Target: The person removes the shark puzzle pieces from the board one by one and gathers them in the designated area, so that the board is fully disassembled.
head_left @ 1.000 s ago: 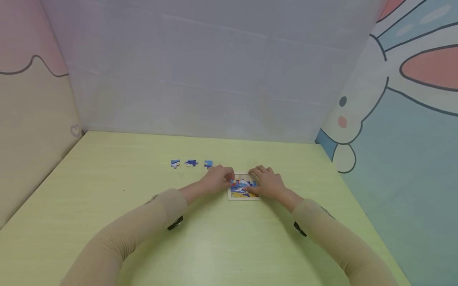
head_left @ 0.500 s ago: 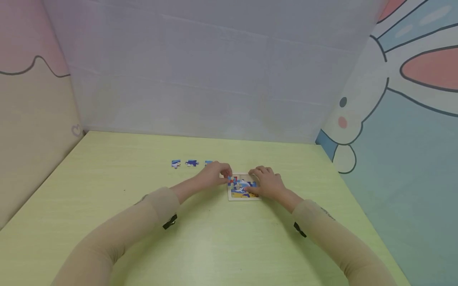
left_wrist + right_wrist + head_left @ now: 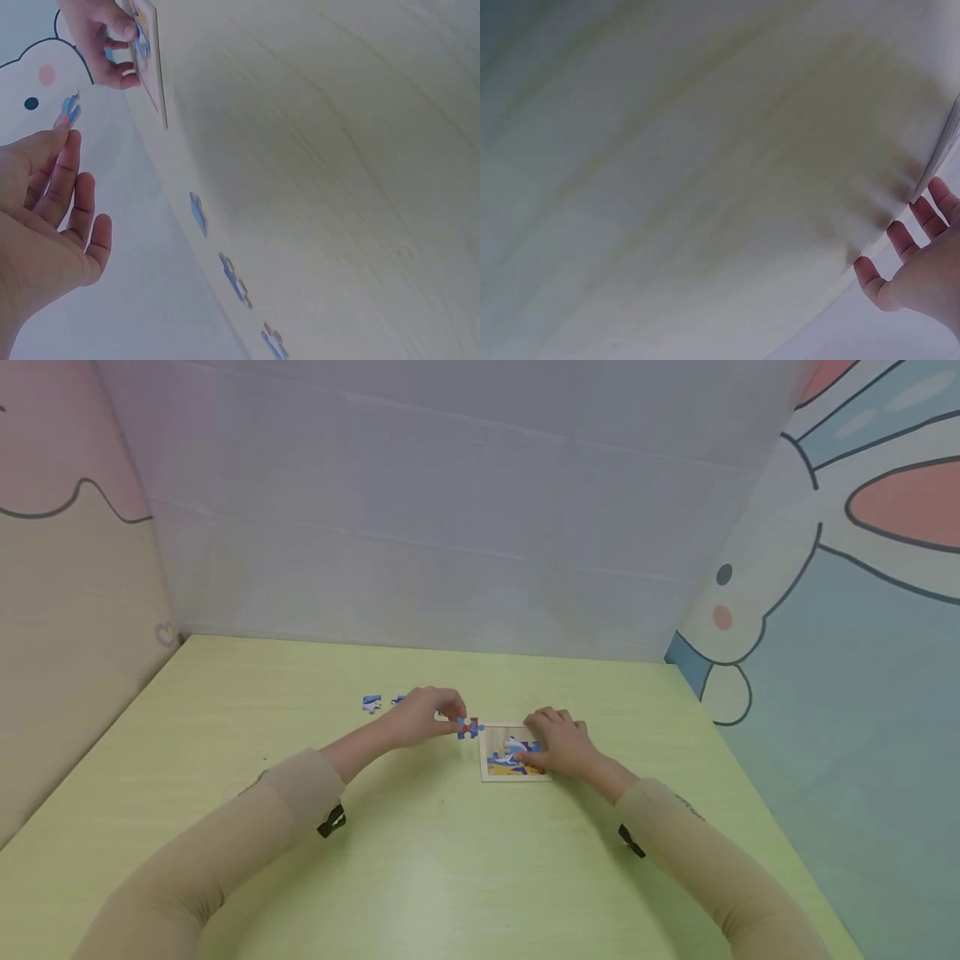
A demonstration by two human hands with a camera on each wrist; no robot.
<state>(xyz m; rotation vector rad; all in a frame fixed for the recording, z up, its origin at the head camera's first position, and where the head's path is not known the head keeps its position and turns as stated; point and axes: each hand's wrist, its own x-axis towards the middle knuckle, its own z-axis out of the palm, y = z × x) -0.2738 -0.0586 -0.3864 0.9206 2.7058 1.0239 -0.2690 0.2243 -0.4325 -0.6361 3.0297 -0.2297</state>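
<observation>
Between thumb and fingertips, my left hand [image 3: 422, 717] pinches a jigsaw piece [image 3: 468, 728] coloured red and blue. The piece is held up just left of a small wooden puzzle tray [image 3: 483, 764]. Inside the tray, joined jigsaw pieces [image 3: 501, 767] with a dolphin picture fill the lower part, and bare wood shows at the upper left. My right hand [image 3: 567, 745] rests over the tray's right side. Its thumb lies on the pieces and its spread fingers touch the far edge. In the right wrist view, fingertips [image 3: 902, 238] meet the tabletop and tray edge; the thumb is hidden there.
Three loose jigsaw pieces lie in a row behind my left hand: a near one [image 3: 198, 214], a middle one [image 3: 235, 280] and a far one [image 3: 274, 341]. The pale yellow table [image 3: 450, 877] ends at a white back wall [image 3: 420, 527] and patterned side walls.
My left hand has lifted the red and blue piece from the tray's upper left and moved left with it. Bare wood now shows there. My right hand stays in place.
</observation>
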